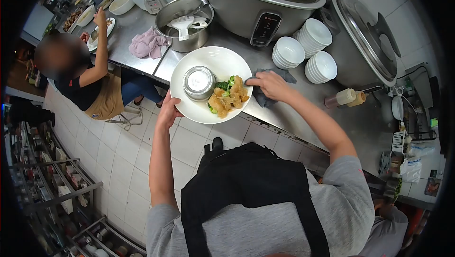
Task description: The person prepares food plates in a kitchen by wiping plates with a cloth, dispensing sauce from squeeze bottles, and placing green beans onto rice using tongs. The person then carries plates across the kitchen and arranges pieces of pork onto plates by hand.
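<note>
My left hand (pixel 168 109) grips the left rim of a white plate (pixel 189 62), thumb on top. On the plate, an upside-down metal bowl (pixel 198 82) stands at the left, beside a serving of broccoli and glazed brown food (pixel 229 98). My right hand (pixel 270 85) is at the plate's right edge, its fingers closed over a dark grey cloth (pixel 261 97) that lies on the steel counter and reaches toward the rim. Part of the cloth is hidden under that hand.
Behind the plate are a metal pot (pixel 182 41) with white scoops, a pink cloth (pixel 146 43), rice cookers (pixel 265 1) and stacked white bowls (pixel 289 51). Sauce bottles (pixel 344 97) stand right. A seated person (pixel 92 86) handles dishes at the left; shelving (pixel 61 181) is lower left.
</note>
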A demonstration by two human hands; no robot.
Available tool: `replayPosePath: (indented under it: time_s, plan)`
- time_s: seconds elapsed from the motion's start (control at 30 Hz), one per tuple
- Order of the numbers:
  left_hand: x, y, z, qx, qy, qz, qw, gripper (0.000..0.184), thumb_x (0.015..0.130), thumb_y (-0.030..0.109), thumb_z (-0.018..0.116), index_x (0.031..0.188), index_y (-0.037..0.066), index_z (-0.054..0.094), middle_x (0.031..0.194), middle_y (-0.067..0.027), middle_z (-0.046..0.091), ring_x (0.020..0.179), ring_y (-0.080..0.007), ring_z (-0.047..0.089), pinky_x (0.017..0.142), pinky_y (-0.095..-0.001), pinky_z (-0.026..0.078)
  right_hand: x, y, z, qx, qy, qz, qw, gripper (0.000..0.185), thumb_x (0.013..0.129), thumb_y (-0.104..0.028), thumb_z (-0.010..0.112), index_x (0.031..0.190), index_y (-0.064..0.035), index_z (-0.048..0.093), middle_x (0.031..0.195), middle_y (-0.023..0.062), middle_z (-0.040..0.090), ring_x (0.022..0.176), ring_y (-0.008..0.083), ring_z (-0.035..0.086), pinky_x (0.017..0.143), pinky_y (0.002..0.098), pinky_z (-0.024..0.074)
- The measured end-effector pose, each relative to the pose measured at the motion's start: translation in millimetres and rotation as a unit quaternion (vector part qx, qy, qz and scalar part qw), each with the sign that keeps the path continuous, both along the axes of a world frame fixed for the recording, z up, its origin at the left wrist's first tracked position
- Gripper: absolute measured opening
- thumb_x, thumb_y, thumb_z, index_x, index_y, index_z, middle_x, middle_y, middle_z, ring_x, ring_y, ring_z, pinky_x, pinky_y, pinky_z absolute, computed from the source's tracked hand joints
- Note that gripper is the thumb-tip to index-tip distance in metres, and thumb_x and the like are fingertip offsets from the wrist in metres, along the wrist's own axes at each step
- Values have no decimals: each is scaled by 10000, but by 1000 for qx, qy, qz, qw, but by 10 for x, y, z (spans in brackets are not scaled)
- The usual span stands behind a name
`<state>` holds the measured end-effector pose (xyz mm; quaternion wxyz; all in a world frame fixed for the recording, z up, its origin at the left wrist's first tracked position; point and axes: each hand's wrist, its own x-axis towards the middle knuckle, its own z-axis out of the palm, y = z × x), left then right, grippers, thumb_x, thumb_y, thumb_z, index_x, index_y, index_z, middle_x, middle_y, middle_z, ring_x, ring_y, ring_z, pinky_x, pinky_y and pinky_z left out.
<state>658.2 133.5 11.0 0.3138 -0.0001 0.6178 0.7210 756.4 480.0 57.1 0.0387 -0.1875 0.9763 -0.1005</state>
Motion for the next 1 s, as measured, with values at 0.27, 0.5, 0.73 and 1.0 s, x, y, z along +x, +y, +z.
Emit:
replayPosePath:
  time_s: [0.27, 0.5, 0.73, 1.0]
  plan:
    - [-31, -8, -72, 17, -9, 9, 1000, 682, 727, 88, 416, 1381, 118, 224, 1106, -150, 534, 802, -242, 642, 545, -367, 585, 513, -418, -53, -155, 64, -146, 975, 392, 710, 14, 471, 1076, -83, 573, 908, 96, 574, 881, 253, 538, 738, 358, 374]
    - [-11, -16, -51, 23, -12, 1, 1000, 683, 733, 92, 424, 1382, 115, 211, 1107, -163, 531, 810, -254, 640, 564, -383, 584, 421, -81, -257, -555, -28, -278, 784, 368, 700, 8, 454, 1056, -13, 547, 920, 13, 586, 797, 98, 519, 707, 204, 400]
    - [10, -8, -69, 38, -11, -12, 999, 675, 738, 109, 447, 1370, 95, 212, 1106, -156, 529, 813, -251, 642, 577, -377, 587, 23, -71, -555, -637, 167, -456, 598, 312, 821, -34, 477, 1130, -5, 444, 1031, 82, 522, 926, 156, 492, 827, 263, 391]
    - [217, 128, -7, 38, -9, 21, 999, 659, 732, 102, 439, 1354, 82, 221, 1113, -154, 527, 820, -251, 645, 562, -363, 589, 149, -654, -691, -724, 97, -478, 488, 315, 881, -37, 461, 1182, 3, 377, 1119, 158, 473, 1035, 211, 463, 904, 295, 360]
